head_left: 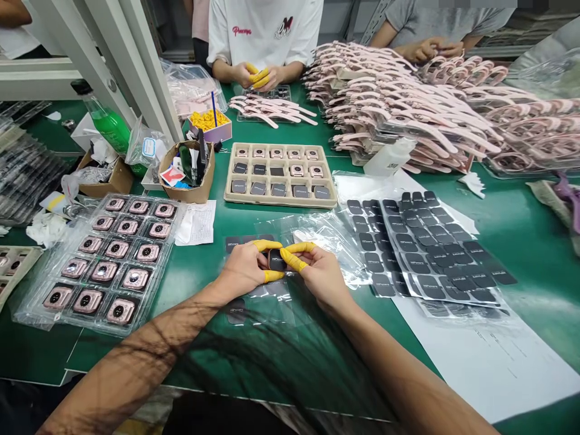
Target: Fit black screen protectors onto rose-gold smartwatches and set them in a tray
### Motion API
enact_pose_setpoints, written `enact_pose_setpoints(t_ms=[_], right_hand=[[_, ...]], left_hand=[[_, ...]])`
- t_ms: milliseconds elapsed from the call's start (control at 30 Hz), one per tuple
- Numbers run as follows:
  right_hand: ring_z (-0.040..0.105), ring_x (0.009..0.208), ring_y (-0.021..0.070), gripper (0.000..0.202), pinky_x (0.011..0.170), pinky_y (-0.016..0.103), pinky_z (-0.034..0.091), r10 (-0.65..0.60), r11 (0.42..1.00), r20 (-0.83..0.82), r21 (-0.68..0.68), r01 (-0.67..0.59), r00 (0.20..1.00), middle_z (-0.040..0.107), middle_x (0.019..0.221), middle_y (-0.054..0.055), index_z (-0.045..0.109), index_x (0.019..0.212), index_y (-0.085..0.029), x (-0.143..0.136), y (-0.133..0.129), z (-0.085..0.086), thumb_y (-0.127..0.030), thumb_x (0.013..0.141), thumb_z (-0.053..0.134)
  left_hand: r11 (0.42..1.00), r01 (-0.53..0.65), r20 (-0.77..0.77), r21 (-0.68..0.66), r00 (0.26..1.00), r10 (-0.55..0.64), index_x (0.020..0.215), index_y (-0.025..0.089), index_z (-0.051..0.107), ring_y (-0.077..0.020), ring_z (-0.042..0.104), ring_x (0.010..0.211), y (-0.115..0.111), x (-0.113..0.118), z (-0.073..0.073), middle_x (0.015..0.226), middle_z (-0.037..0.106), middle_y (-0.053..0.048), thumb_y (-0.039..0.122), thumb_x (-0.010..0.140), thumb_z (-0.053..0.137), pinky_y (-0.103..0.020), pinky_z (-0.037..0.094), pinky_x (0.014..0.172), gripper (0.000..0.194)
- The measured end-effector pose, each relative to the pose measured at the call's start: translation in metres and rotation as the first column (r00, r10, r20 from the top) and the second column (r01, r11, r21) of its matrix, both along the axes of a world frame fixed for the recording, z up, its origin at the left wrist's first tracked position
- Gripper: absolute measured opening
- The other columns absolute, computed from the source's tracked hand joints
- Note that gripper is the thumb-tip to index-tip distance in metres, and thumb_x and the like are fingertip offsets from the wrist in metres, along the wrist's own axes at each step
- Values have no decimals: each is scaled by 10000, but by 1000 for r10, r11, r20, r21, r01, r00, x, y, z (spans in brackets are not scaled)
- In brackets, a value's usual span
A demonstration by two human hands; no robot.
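Between my hands is a smartwatch case point(275, 260) with a dark printed film on its face. My left hand point(242, 269), in yellow finger cots, is closed around its left side. At its right edge, the cot-covered thumb and finger of my right hand point(317, 269) press on it. Beneath my hands lies a clear sheet of dark square stickers point(238, 309). Just ahead, a beige tray point(229, 192) holds several watch cases, some face-down with pink backs showing, others with dark films upward. One tray pocket, in the middle row, has no watch case in it.
Pink watches fill a clear plastic tray point(156, 290) on the left. Film sheets point(417, 241) lie over white paper point(489, 362) on the right. Behind are pink straps point(371, 103), a white bottle point(389, 158), a cardboard box point(199, 181) and a green bottle point(111, 124). Co-workers sit opposite.
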State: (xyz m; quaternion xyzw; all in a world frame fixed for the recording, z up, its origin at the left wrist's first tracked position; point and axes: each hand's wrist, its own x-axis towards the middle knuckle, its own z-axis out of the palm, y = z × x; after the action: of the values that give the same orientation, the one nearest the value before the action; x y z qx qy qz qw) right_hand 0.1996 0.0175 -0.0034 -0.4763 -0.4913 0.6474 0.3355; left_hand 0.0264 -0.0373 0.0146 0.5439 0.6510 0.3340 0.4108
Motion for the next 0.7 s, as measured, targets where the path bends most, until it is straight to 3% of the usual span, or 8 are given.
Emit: enact_pose_setpoints(t_ms=[200,300,367,433,500,567,633,700], right_hand=[[723,811,227,582,811,389,606,10,1000,11,21,-10,1000,775,824,50,725,847,-210,0,0,-4,-636,544,978],[712,784,202,585,765,366,607,2,997,46,72,-5,999,735,896,30,708,961,-214,1,0,-10,-603,606,961],[710,764,188,588,732,375,621,-73,989,71,135,63,995,699,1018,28,673,1107,-237,3,-1,-13,-615,714,893],[712,789,197,471,739,407,635,-164,947,102,294,127,981,667,1079,36,646,1183,-267,5,-4,-14,-597,868,764],[704,835,228,289,761,442,633,-148,847,164,530,40,975,664,1027,43,666,1171,-300,4,-8,-14,-510,973,656],[697,891,275,229,779,492,630,-40,669,293,718,-192,955,684,1011,65,689,1184,-339,1,-14,-14,-442,985,647],[694,974,337,285,804,564,631,50,465,465,772,-433,884,713,1096,103,697,1236,-364,-4,-18,-14,-444,963,678],[683,1046,382,341,826,614,629,64,325,586,753,-572,808,723,1190,135,708,1269,-351,-8,-21,-15,-463,948,695]], left_hand=[[1000,4,-3,6,1000,-4,1238,213,803,-168,702,677,1,0,0,715,768,24,186,661,876,-263,522,698,582],[1000,-10,1,0,1000,10,1226,215,806,-162,686,676,1,1,1,690,744,32,189,665,876,-268,522,718,565],[999,-30,49,-38,998,31,1206,215,805,-163,675,680,0,0,0,689,738,33,205,653,886,-273,518,717,560],[992,-74,209,-100,973,93,1223,193,780,-171,680,707,-1,-2,0,728,749,15,241,615,920,-279,525,719,626],[979,-152,433,-138,880,197,1252,169,737,-185,712,789,1,-8,1,856,782,-26,285,572,957,-294,555,770,724],[967,-222,546,-123,799,253,1260,174,710,-202,736,881,12,-15,5,1002,792,-63,315,571,973,-325,582,840,750],[969,-245,442,-8,869,223,1200,198,737,-217,732,984,37,-23,12,1113,782,-73,296,587,984,-340,587,905,668],[962,-207,161,178,971,179,1091,199,785,-247,680,1162,77,-29,22,1214,759,-83,221,564,1007,-338,551,1022,572]])
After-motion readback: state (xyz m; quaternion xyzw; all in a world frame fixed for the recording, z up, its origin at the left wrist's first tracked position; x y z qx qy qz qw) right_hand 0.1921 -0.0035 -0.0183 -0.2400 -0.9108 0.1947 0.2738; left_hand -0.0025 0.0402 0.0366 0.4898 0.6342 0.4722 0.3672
